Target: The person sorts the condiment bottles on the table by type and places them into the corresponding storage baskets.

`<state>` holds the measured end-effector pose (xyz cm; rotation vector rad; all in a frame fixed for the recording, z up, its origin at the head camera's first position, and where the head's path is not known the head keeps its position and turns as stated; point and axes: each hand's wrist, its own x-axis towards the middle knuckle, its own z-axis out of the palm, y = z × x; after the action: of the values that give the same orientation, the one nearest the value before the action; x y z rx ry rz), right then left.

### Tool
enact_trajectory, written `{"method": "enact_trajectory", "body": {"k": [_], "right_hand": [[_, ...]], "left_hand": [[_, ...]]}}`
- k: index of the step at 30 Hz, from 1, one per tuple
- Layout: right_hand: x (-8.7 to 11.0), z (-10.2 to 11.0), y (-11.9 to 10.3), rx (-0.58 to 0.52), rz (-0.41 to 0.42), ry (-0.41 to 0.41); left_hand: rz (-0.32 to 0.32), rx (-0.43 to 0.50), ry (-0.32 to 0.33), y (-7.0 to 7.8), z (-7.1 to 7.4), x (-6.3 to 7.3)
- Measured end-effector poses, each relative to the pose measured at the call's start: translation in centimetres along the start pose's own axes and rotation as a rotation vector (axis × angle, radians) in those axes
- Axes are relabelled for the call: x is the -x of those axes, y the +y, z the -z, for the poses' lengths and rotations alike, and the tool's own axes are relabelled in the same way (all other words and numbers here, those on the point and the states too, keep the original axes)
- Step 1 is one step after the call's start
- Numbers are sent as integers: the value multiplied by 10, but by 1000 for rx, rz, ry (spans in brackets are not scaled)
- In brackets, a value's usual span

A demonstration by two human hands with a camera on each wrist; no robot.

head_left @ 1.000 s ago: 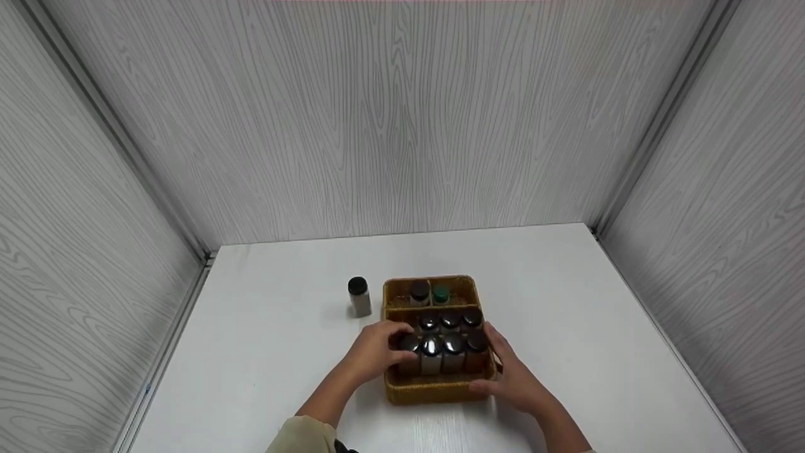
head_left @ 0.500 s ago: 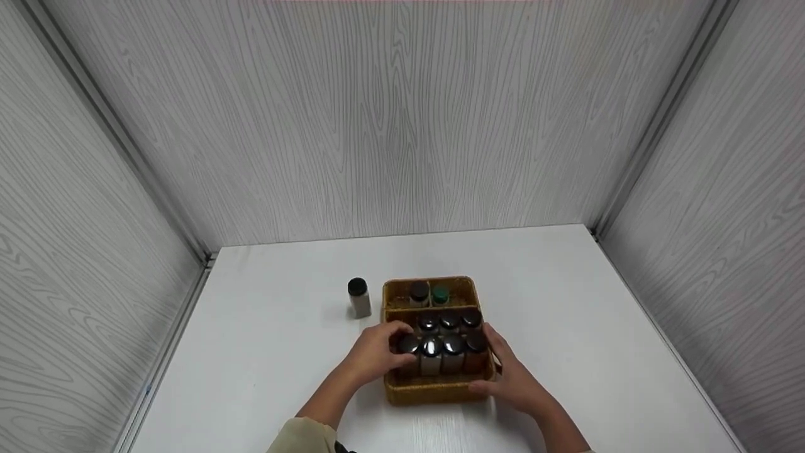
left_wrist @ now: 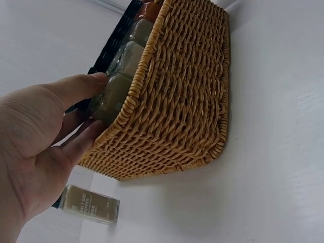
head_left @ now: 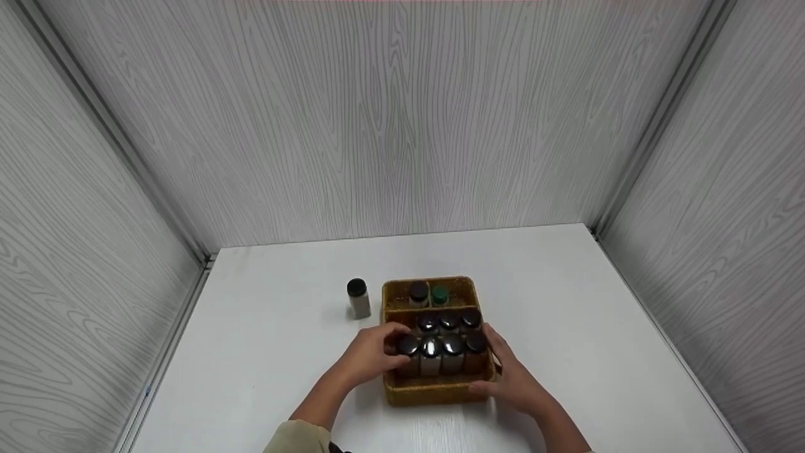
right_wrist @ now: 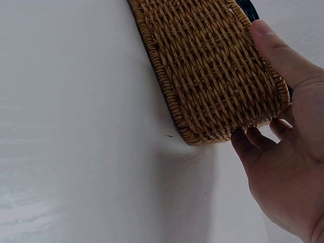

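A wicker basket (head_left: 434, 396) holds several dark-capped spice jars in two rows. My left hand (head_left: 370, 353) reaches over the basket's left rim, its thumb and fingers curled around the front-left spice jar (head_left: 408, 345). In the left wrist view the thumb lies against that jar (left_wrist: 112, 96), and the other fingers pass behind it at the rim. On the opposite side, my right hand (head_left: 517, 382) grips the basket's front right corner. The right wrist view shows its thumb on the rim of the basket (right_wrist: 212, 76) and its fingertips against the side wall.
A salt and pepper jar (head_left: 358, 299) with a black cap stands on the white table (head_left: 264, 340), left of the basket. The basket's back compartments hold a dark-capped jar (head_left: 418, 294) and a green-capped jar (head_left: 439, 295). Grey wood-grain panels (head_left: 402, 126) enclose the table.
My left hand has drawn back slightly to the left, so more of the front-left jar's cap shows. The right hand and basket stay nearly still.
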<state>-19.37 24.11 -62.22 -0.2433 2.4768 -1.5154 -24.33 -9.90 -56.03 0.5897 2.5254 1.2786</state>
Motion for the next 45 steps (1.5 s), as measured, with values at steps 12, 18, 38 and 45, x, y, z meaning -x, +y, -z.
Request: {"method": "enact_trajectory", "body": {"k": [12, 18, 38, 45], "right_hand": [[0, 1, 0, 0, 0, -2], [0, 0, 1, -1, -1, 1], [0, -1, 1, -16, -19, 8], [0, -1, 0, -7, -5, -1]], "left_hand": [[-9, 66, -59, -7, 12, -1], [-30, 79, -59, -10, 17, 1], [6, 41, 350, -37, 61, -12], [103, 68, 421, -50, 72, -20]]}}
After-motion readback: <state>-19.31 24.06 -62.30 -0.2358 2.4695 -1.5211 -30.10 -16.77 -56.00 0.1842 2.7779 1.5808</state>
